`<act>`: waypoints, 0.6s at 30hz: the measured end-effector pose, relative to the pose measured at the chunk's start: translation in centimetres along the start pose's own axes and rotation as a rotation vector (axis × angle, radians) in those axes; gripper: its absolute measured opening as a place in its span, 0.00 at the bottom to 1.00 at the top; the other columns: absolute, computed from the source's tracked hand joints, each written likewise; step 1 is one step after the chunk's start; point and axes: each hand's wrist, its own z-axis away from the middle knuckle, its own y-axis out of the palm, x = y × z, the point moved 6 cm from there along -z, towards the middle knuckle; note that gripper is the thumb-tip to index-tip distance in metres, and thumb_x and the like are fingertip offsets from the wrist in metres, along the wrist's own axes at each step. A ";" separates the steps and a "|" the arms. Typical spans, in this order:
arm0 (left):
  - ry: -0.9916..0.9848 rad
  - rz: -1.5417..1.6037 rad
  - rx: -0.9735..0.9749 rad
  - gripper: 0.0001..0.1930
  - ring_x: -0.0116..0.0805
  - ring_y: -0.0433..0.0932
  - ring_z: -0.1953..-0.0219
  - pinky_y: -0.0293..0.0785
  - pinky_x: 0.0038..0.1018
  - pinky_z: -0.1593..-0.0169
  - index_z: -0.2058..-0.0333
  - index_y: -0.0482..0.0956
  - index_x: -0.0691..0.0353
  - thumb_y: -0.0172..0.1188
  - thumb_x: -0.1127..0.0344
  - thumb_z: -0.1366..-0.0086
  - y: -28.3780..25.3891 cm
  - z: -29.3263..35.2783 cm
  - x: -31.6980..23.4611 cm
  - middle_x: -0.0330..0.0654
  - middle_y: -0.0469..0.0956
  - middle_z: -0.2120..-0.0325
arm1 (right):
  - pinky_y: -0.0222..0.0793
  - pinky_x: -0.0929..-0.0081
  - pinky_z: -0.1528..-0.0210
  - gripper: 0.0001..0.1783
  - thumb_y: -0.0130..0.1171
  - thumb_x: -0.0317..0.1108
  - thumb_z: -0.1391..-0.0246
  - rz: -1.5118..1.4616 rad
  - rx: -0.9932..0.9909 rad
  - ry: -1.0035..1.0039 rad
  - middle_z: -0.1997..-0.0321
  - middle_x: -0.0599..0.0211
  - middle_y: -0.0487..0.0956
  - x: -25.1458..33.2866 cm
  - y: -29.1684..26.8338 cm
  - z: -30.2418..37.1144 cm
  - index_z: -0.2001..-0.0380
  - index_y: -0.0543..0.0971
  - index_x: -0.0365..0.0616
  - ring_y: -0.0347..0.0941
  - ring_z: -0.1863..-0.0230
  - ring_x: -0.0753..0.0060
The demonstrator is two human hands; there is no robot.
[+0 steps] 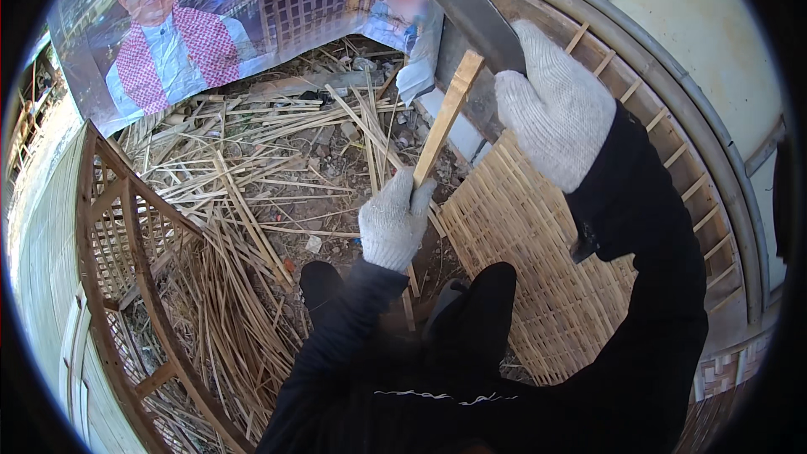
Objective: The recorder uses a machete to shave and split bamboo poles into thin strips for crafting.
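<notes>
White knitted gloves cover both my hands. My left hand is closed round the lower end of a split bamboo stick, which slants up and to the right. Higher up at the right, my right hand grips a machete; its handle is hidden inside the glove. The dark, broad blade reaches up and left past the top edge of the view. It lies just beyond the stick's upper end, and I cannot tell whether the two touch.
Loose bamboo strips litter the ground ahead, with a thick bundle of thin strips at the left. A wooden lattice frame stands at the far left. On the right lies a woven bamboo mat. A printed banner hangs in front.
</notes>
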 end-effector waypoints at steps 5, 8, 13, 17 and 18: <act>0.008 0.036 0.033 0.12 0.56 0.79 0.74 0.73 0.43 0.71 0.68 0.73 0.60 0.63 0.60 0.30 0.1 -0.8 -0.5 0.51 0.75 0.79 | 0.74 0.63 0.37 0.28 0.54 0.38 0.30 0.234 0.066 -0.054 0.43 0.39 0.78 1.3 -1.2 -0.7 0.35 0.67 0.30 0.78 0.41 0.47; 0.152 0.019 -0.113 0.13 0.56 0.79 0.76 0.73 0.43 0.72 0.69 0.72 0.60 0.64 0.60 0.31 -1.0 -0.7 -1.0 0.51 0.74 0.80 | 0.76 0.63 0.39 0.24 0.52 0.37 0.30 -0.080 0.194 -0.004 0.50 0.44 0.80 -0.3 -1.6 -2.0 0.39 0.70 0.31 0.79 0.43 0.49; -0.013 -0.019 0.032 0.16 0.55 0.79 0.76 0.73 0.41 0.70 0.69 0.72 0.63 0.64 0.57 0.31 -0.2 -0.7 -0.2 0.52 0.76 0.80 | 0.75 0.64 0.44 0.22 0.49 0.37 0.31 0.482 -0.032 -0.266 0.55 0.49 0.80 -0.3 0.5 -2.7 0.41 0.72 0.34 0.80 0.48 0.53; 0.037 -0.032 -0.001 0.16 0.55 0.80 0.75 0.73 0.41 0.70 0.69 0.72 0.64 0.64 0.57 0.30 -0.2 -1.6 -1.0 0.53 0.76 0.80 | 0.77 0.69 0.62 0.22 0.50 0.35 0.32 0.239 0.142 -0.139 0.72 0.63 0.77 1.6 -2.4 -2.9 0.41 0.73 0.33 0.79 0.69 0.67; 0.073 -0.022 -0.037 0.16 0.55 0.80 0.75 0.73 0.41 0.70 0.69 0.72 0.64 0.64 0.58 0.30 -0.4 -2.1 -1.2 0.53 0.76 0.80 | 0.77 0.71 0.66 0.22 0.51 0.35 0.33 0.195 0.141 -0.181 0.74 0.66 0.76 1.5 -3.2 -3.3 0.40 0.74 0.35 0.78 0.72 0.71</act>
